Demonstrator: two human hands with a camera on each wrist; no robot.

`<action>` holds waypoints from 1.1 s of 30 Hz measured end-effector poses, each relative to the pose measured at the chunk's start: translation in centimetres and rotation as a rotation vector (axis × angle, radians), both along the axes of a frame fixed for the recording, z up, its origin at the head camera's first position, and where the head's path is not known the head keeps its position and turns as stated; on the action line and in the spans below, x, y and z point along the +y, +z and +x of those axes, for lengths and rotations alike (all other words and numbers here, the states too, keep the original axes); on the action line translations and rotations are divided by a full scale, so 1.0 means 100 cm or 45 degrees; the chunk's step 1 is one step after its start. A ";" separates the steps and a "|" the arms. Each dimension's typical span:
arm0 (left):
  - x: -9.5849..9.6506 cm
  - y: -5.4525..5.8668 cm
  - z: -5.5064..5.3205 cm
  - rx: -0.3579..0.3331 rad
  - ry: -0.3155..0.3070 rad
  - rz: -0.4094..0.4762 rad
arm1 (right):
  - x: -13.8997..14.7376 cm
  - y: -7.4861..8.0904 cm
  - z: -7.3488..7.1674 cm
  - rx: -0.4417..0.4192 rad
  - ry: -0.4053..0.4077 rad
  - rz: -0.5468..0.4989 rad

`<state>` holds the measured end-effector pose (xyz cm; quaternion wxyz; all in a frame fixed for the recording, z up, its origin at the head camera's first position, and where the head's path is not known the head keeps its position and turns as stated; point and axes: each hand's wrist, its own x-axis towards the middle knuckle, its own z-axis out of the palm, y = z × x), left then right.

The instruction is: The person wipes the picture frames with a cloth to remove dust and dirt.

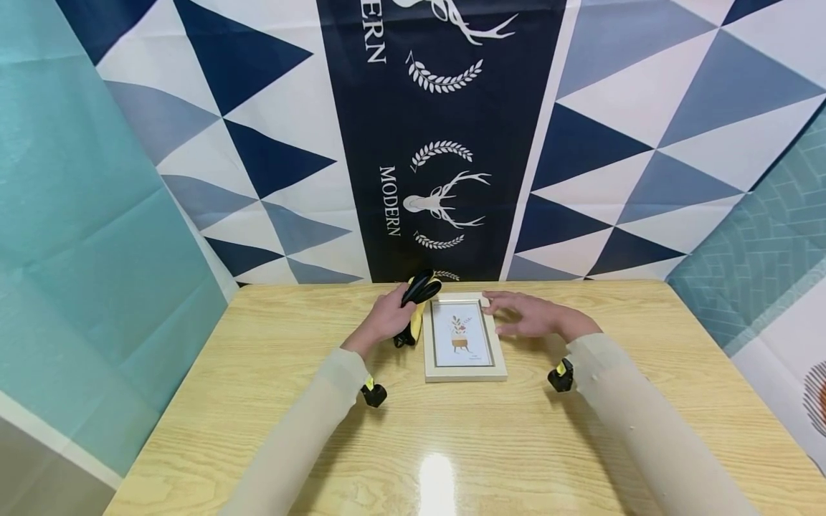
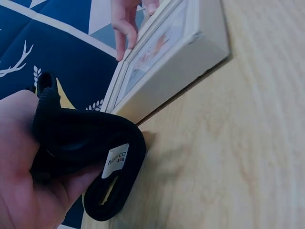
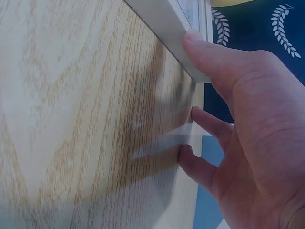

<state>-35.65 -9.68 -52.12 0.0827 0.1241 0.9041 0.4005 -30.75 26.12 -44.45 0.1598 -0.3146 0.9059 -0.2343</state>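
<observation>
My left hand (image 1: 388, 315) grips a folded black fabric item (image 2: 90, 138) with a white label and yellow parts, just left of the picture frame. It is bent into loops, and its exact kind cannot be told. The cream picture frame (image 1: 434, 373) lies on the table, face up, showing a print of a plant in an orange pot. At the frame's upper right corner is my right hand (image 1: 532, 315). Its thumb (image 3: 200, 45) touches the frame's side, while two other fingertips are down by the tabletop.
A light wood-grain table (image 1: 290, 423) carries these things. Behind it hangs a cloth (image 1: 445, 143) with triangles, deer heads and lettering. Teal sheeting (image 1: 97, 251) covers the left side, and patterned blue sheeting (image 1: 761, 236) stands at the right.
</observation>
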 end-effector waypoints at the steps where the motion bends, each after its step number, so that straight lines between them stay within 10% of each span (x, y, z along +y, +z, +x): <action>1: 0.001 0.006 0.007 -0.001 0.000 0.006 | 0.000 0.000 0.000 -0.003 -0.003 0.000; 5: 0.001 0.025 0.032 0.024 -0.018 0.029 | 0.000 -0.002 -0.001 0.000 0.000 -0.005; 16: -0.002 0.004 0.037 -0.035 -0.016 0.008 | 0.000 -0.005 -0.003 0.030 0.038 -0.032; 33: 0.008 0.066 0.133 0.012 -0.051 0.104 | 0.002 -0.005 -0.004 0.016 0.028 -0.024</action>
